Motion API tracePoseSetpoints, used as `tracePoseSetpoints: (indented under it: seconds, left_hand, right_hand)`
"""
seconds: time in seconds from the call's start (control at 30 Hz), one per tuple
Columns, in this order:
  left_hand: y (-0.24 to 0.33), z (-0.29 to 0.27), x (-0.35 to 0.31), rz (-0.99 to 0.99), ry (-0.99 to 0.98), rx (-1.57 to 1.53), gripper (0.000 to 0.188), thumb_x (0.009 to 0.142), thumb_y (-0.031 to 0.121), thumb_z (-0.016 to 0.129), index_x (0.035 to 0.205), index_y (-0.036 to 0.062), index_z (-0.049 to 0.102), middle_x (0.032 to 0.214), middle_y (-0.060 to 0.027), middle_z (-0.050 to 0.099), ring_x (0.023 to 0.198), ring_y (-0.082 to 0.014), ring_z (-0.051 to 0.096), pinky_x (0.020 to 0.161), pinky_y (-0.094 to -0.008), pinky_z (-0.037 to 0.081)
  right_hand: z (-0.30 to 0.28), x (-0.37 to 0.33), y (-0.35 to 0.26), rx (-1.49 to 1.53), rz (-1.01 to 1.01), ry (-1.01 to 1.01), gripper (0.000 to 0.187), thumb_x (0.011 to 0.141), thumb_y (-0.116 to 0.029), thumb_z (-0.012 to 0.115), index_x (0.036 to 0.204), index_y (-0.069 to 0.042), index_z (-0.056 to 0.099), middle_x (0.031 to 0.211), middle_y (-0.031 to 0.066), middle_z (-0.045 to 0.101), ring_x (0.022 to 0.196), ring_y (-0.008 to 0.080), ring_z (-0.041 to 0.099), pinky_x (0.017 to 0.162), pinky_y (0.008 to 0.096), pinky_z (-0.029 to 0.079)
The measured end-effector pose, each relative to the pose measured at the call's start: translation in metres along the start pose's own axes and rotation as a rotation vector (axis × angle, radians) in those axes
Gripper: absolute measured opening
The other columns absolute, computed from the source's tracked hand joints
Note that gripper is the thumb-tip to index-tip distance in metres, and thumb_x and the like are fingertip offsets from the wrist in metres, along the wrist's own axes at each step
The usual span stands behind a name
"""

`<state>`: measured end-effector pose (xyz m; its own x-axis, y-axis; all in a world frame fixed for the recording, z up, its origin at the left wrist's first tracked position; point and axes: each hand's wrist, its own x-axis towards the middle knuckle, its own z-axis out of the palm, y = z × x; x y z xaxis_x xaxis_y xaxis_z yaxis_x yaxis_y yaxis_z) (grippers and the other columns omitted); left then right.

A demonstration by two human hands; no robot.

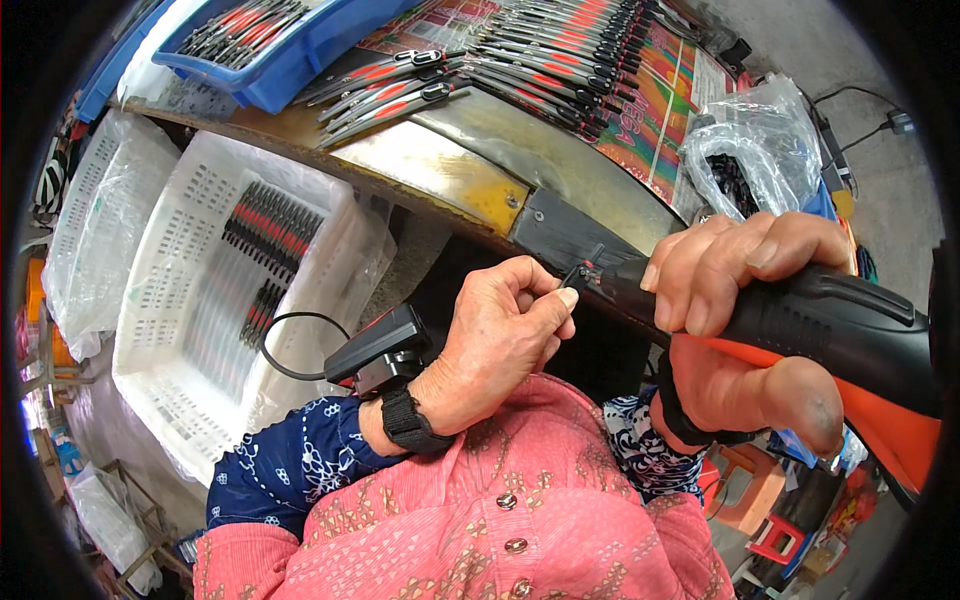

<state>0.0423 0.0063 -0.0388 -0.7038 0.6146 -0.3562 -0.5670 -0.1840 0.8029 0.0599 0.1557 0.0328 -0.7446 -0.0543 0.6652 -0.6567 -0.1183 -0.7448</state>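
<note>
My left hand (497,325) is closed, thumb and forefinger pinching a small dark part (585,272) too small to name. My right hand (728,262) wraps round a black and orange power tool (830,310), shaped like an electric screwdriver. The tool's narrow nose points left, right beside my left fingertips. Both hands are over the table's near edge, by a dark metal plate (560,222) fixed there. Beyond them, slim grey, black and red handled tools (560,60) lie in an overlapping row. A few more (395,92) lie to its left.
On the left stands a white perforated crate (150,330) with rows of similar slim tools. A blue bin (290,75) at the far left holds more. A clear plastic bag (765,140) with dark pieces sits at the right. A black box (378,345) is strapped at my left wrist.
</note>
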Motion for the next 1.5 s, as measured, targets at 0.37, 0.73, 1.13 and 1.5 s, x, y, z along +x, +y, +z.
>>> tracePoseSetpoints:
  seconds: [0.37,0.73,1.13,1.5]
  left_hand:
    - [-0.0001,-0.0014,0.0008,-0.005,-0.005,0.0,0.014,0.09,0.015,0.059,0.086,0.0027,0.054,0.069,-0.0023,0.059,0.048,-0.0044,0.046,0.042,-0.0178,0.036]
    - [0.0,-0.0018,0.0015,-0.012,-0.001,0.006,0.014,0.089,0.015,0.059,0.085,0.0031,0.054,0.068,-0.0021,0.059,0.049,-0.0044,0.047,0.041,-0.0176,0.036]
    - [-0.0001,-0.0021,0.0023,-0.014,-0.005,-0.005,0.014,0.089,0.015,0.059,0.084,0.0029,0.054,0.068,-0.0026,0.059,0.049,-0.0051,0.047,0.041,-0.0183,0.036]
    - [-0.0011,-0.0022,0.0027,-0.01,-0.004,-0.001,0.014,0.09,0.015,0.058,0.083,0.0029,0.054,0.067,-0.0029,0.059,0.049,-0.0051,0.047,0.041,-0.0184,0.035]
  right_hand:
    - [-0.0017,0.0032,0.0013,0.007,0.004,-0.034,0.08,0.062,-0.073,0.062,0.098,-0.004,0.043,0.065,0.003,0.05,0.053,0.0162,0.05,0.058,0.0317,0.044]
    - [-0.0007,0.0054,0.0023,0.002,0.005,-0.035,0.081,0.062,-0.074,0.062,0.099,-0.004,0.043,0.065,0.0027,0.05,0.053,0.0159,0.05,0.058,0.0313,0.044]
    - [0.0018,0.0065,0.002,-0.012,0.015,-0.021,0.08,0.063,-0.074,0.062,0.098,-0.005,0.042,0.064,0.0023,0.048,0.052,0.0152,0.05,0.056,0.0305,0.043]
    - [0.0066,0.0083,0.0029,-0.027,0.034,0.01,0.077,0.065,-0.072,0.061,0.097,-0.004,0.042,0.063,0.0024,0.047,0.051,0.0145,0.048,0.055,0.0293,0.042]
